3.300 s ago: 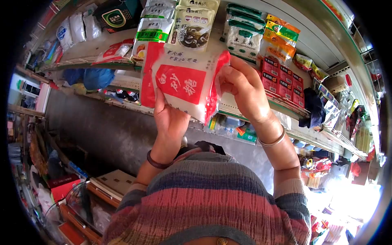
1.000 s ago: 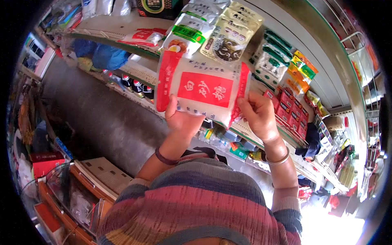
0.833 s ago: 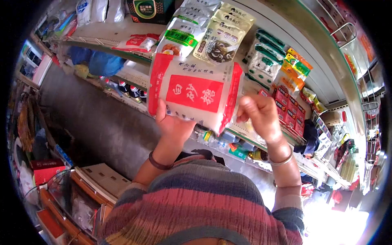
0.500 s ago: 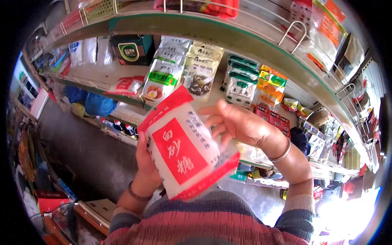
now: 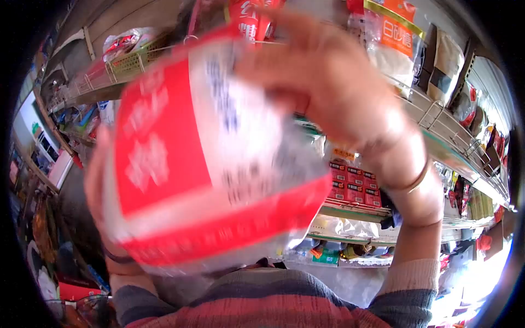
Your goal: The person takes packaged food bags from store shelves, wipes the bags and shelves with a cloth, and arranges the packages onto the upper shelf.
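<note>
A clear plastic bag of white sugar [image 5: 251,147] with red bands and a red label is lifted close to the camera, tilted and blurred. My left hand [image 5: 97,186] grips it along its left side, the fingers partly hidden behind it. Over the bag's upper right part lies my right hand [image 5: 333,82]. Motion smears its fingers, so I cannot make out whether they grip the bag or only touch it.
An upper wire-railed shelf holds red packets [image 5: 251,19] and an orange-topped sugar bag [image 5: 396,41]. Small red boxes [image 5: 355,183] stand on the shelf below. A green basket [image 5: 128,61] sits at upper left, and shelf rails [image 5: 437,117] run along the right.
The bag of sugar has come up and left, much nearer the camera, with my left hand on it. My right hand has risen too and now overlaps the bag's upper part. The view has shifted.
</note>
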A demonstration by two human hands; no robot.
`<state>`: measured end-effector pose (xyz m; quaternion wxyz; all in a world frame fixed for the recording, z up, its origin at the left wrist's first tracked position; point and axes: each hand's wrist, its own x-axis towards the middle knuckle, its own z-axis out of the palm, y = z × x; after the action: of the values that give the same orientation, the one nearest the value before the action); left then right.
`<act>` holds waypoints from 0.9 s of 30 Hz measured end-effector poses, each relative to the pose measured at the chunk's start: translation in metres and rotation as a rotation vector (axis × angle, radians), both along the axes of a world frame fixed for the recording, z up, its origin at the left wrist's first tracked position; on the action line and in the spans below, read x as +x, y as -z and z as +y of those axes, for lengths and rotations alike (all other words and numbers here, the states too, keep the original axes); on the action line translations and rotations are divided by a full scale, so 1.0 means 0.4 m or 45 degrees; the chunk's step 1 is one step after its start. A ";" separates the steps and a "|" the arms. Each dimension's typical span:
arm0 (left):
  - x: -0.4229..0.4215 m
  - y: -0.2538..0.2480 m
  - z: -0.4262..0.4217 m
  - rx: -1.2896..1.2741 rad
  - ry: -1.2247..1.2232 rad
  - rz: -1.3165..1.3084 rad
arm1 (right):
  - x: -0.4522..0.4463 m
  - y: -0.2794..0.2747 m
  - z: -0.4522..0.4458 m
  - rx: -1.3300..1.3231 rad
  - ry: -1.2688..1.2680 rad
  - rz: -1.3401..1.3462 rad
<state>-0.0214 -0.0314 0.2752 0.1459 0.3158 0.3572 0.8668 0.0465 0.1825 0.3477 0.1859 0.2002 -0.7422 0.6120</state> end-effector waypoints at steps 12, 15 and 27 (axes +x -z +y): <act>-0.354 -0.463 0.457 -0.601 0.193 0.619 | -0.137 -0.325 0.455 0.453 0.590 -0.021; -0.342 -0.457 0.592 -0.633 0.025 0.634 | -0.117 -0.325 0.441 0.795 0.820 -0.189; -0.406 -0.444 0.838 -1.252 -0.517 1.072 | -0.270 -0.262 0.494 1.598 1.153 0.003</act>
<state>-0.1840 0.3038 0.4528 -0.0446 0.4500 0.7884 0.4170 -0.0615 0.3800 0.4526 0.2704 -0.0543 -0.9594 -0.0591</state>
